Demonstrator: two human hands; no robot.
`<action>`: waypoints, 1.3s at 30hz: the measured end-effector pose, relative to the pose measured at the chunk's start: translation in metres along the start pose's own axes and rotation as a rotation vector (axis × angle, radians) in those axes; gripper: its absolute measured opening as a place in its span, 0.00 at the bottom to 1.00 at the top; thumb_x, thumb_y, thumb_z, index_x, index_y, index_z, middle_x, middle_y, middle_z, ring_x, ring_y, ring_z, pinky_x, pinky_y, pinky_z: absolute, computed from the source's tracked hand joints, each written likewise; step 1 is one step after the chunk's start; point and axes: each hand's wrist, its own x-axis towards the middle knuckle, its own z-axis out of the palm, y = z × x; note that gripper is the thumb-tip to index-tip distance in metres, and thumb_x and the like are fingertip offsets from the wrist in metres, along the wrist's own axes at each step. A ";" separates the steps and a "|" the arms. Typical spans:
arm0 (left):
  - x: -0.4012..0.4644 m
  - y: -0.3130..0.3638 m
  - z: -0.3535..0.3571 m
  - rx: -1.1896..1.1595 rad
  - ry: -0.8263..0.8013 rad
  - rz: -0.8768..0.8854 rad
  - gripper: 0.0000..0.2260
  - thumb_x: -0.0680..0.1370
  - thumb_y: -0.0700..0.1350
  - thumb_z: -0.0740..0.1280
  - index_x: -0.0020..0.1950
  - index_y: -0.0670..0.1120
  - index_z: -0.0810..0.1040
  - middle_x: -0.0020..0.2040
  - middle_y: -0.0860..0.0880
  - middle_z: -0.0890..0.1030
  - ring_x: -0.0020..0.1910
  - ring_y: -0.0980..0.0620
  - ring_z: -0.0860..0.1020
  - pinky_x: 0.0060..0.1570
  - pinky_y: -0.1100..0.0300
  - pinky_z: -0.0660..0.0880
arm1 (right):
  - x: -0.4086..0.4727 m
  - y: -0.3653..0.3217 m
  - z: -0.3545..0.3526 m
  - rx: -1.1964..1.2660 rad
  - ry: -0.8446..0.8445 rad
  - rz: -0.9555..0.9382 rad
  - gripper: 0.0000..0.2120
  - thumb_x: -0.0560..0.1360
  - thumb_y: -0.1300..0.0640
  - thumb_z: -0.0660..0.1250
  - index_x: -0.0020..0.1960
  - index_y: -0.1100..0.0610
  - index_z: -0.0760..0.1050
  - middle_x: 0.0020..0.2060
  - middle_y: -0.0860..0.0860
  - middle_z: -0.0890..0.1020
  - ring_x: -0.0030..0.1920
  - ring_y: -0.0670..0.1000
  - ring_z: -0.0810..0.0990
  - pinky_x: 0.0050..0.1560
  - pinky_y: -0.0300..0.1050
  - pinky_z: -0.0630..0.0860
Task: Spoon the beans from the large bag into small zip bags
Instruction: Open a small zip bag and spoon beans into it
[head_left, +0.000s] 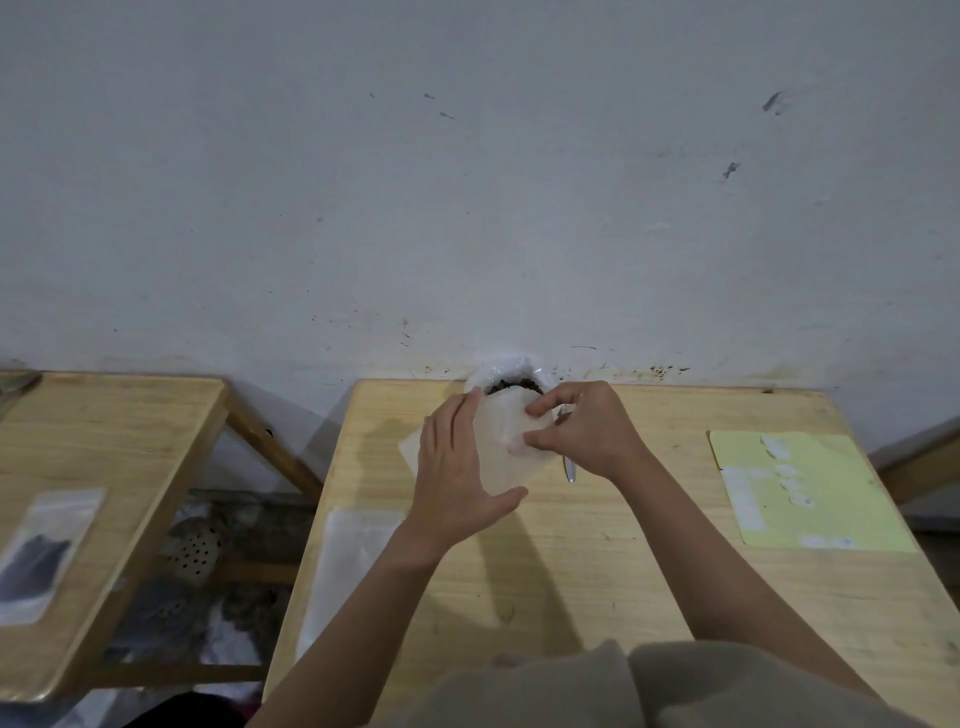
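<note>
Light wooden table (597, 545) against a scuffed white wall (467, 182), a second wooden table (104, 431) off to the left. Nearest me, a flat stack of empty zip bags (348, 561) at the main table's left edge, long axis running near to far. Above mid-table I see a small zip bag (506, 447) held up, tilted, its long axis leaning from lower right to upper left. Left hand (457, 467) grips its left side, fingers nearly straight behind, thumb curled under the lower edge. Right hand (582, 428) pinches the bag's right edge with thumb and fingertips, and a metal spoon (569, 467) pokes out beneath it, handle toward me. Just behind, the large bag (511, 376) of dark beans (511, 387) stands open at the wall. Right: yellow sheet (800, 488) with white labels; no writing readable. Left table holds a filled zip bag (44, 556).
</note>
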 end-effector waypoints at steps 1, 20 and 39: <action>-0.002 -0.005 0.002 0.036 -0.007 0.005 0.51 0.60 0.64 0.71 0.74 0.42 0.55 0.70 0.45 0.63 0.68 0.47 0.62 0.66 0.50 0.62 | 0.000 -0.001 -0.003 0.014 -0.018 0.016 0.18 0.55 0.56 0.83 0.42 0.56 0.82 0.44 0.53 0.84 0.32 0.47 0.79 0.41 0.46 0.82; -0.019 -0.033 0.005 0.029 -0.041 -0.135 0.52 0.60 0.67 0.71 0.75 0.45 0.54 0.67 0.45 0.64 0.66 0.47 0.62 0.67 0.41 0.61 | 0.003 -0.008 -0.013 0.203 -0.142 0.096 0.11 0.66 0.61 0.78 0.46 0.61 0.81 0.42 0.53 0.80 0.38 0.51 0.83 0.36 0.42 0.81; -0.011 -0.026 0.019 0.108 0.018 -0.204 0.51 0.59 0.68 0.68 0.74 0.45 0.54 0.67 0.42 0.66 0.67 0.45 0.61 0.66 0.34 0.60 | 0.013 -0.010 -0.001 -0.309 -0.207 -0.011 0.12 0.62 0.58 0.77 0.39 0.63 0.78 0.28 0.49 0.76 0.29 0.45 0.73 0.28 0.34 0.67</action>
